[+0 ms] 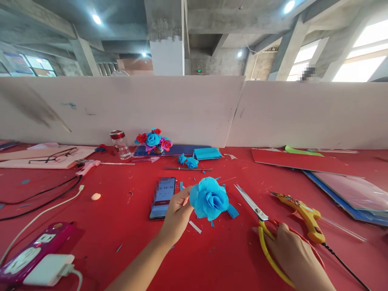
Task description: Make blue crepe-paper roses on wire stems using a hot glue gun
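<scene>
Just above the table, my left hand [177, 212] pinches a blue paper flower [209, 199] from behind, with its layered petals facing me. The stem or base behind the petals is hidden. On the right, my right hand [289, 248] is closed around the handles of a pair of scissors [253, 204], one handle yellow and the other red. The scissor blades lie together and point away to the left. Blue paper scraps [232, 211] are scattered behind and beside the flower. A phone [162, 199] showing a timer lies left of the flower.
A yellow glue gun [300, 212] lies right of the scissors. A paper flower bouquet [154, 140], glass jar [120, 144], small blue flowers [191, 162] and folded blue paper [207, 153] stand at the back. A purple power strip [36, 252] and cables occupy the left; folders [348, 194] lie right.
</scene>
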Action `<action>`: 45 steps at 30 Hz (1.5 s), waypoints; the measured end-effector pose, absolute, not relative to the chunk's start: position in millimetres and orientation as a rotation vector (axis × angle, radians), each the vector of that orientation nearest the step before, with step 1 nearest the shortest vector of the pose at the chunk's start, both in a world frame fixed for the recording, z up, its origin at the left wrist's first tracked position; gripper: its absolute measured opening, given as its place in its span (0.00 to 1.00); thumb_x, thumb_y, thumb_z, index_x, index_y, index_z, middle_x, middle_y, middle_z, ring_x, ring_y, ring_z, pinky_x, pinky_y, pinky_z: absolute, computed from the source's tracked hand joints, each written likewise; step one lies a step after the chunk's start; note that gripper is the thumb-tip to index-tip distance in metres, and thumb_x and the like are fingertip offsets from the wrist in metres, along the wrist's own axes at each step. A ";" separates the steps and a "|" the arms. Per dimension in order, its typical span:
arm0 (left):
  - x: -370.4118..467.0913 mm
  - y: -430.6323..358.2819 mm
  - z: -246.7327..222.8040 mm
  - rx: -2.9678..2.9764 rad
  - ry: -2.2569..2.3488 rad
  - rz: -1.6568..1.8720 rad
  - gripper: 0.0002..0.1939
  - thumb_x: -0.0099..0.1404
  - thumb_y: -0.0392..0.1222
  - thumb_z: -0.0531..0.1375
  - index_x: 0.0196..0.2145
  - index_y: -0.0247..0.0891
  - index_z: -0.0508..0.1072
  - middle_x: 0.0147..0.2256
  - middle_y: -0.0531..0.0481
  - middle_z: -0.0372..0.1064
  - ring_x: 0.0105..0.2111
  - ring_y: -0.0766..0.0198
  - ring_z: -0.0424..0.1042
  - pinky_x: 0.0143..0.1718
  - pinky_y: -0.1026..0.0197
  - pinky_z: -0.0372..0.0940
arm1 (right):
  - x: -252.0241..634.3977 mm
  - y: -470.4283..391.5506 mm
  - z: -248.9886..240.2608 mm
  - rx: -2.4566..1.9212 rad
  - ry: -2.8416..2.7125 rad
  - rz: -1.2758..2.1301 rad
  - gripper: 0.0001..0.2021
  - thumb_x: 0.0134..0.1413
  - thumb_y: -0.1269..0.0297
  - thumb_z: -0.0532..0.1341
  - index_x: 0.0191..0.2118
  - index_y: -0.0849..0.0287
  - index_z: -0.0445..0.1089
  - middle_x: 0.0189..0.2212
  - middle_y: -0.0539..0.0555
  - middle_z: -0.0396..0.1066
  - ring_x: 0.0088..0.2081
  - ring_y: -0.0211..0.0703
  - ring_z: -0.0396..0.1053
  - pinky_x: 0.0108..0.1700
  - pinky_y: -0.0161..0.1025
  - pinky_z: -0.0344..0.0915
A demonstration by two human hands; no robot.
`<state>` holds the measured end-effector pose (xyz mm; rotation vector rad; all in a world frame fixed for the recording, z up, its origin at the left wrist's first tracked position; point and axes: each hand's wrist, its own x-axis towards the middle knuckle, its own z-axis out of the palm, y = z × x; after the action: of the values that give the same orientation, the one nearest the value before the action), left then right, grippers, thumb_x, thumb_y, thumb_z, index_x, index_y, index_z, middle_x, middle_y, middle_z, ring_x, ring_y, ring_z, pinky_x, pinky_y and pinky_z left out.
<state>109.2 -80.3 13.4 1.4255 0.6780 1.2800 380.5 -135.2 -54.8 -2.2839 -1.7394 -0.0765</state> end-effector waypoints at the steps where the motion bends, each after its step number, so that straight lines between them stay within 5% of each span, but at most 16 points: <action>1: 109.4 -80.3 13.5 1.426 0.670 1.276 0.08 0.63 0.42 0.56 0.31 0.40 0.75 0.28 0.51 0.71 0.23 0.67 0.61 0.30 0.64 0.61 | 379.4 -133.7 -51.0 -2.347 -1.691 -0.017 0.15 0.54 0.56 0.50 0.20 0.56 0.61 0.13 0.51 0.60 0.13 0.43 0.62 0.17 0.35 0.52; 5: 110.1 -79.3 12.6 1.438 0.668 1.268 0.09 0.63 0.42 0.55 0.33 0.40 0.76 0.30 0.50 0.72 0.27 0.64 0.65 0.33 0.63 0.61 | 374.4 -136.4 -41.1 -2.289 -1.584 0.184 0.13 0.50 0.53 0.52 0.21 0.54 0.57 0.14 0.50 0.64 0.17 0.43 0.63 0.19 0.36 0.58; 13: 110.2 -76.9 10.1 1.434 0.758 1.270 0.10 0.63 0.42 0.55 0.37 0.39 0.76 0.33 0.50 0.73 0.31 0.64 0.66 0.35 0.64 0.61 | 344.6 -166.0 -23.9 -1.587 -1.490 0.444 0.17 0.47 0.49 0.55 0.39 0.55 0.65 0.20 0.49 0.65 0.21 0.41 0.63 0.21 0.32 0.60; 18: 110.6 -73.0 9.0 1.440 0.814 1.284 0.11 0.62 0.44 0.56 0.37 0.39 0.76 0.33 0.49 0.73 0.34 0.61 0.67 0.39 0.62 0.61 | 320.8 -176.0 -10.1 -1.588 -1.623 0.495 0.13 0.47 0.52 0.56 0.28 0.58 0.65 0.16 0.46 0.57 0.18 0.34 0.53 0.18 0.30 0.53; 23: 110.0 -71.5 7.9 1.435 0.894 1.269 0.13 0.62 0.47 0.56 0.38 0.38 0.76 0.33 0.49 0.73 0.32 0.61 0.67 0.37 0.62 0.60 | 308.0 -175.8 -5.9 -1.664 -1.711 0.514 0.16 0.51 0.54 0.52 0.20 0.57 0.52 0.16 0.43 0.46 0.19 0.32 0.42 0.18 0.30 0.44; 35: 109.0 -68.9 6.0 1.452 0.963 1.262 0.11 0.61 0.45 0.57 0.35 0.38 0.75 0.30 0.50 0.71 0.32 0.62 0.66 0.37 0.63 0.60 | 305.3 -176.5 -7.9 -1.743 -1.716 0.448 0.15 0.52 0.52 0.48 0.23 0.56 0.53 0.17 0.41 0.40 0.21 0.33 0.38 0.20 0.31 0.41; 45: 109.6 -69.3 8.1 1.483 0.964 1.254 0.12 0.61 0.45 0.56 0.36 0.37 0.76 0.34 0.48 0.73 0.34 0.60 0.68 0.38 0.62 0.61 | 313.6 -175.1 -12.4 -1.788 -1.697 0.213 0.12 0.48 0.55 0.52 0.21 0.55 0.54 0.16 0.42 0.43 0.19 0.33 0.39 0.17 0.29 0.48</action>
<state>109.6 -69.3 8.1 1.4833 0.9645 1.2543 313.6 -175.1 -12.4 -1.7877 -1.6969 0.2129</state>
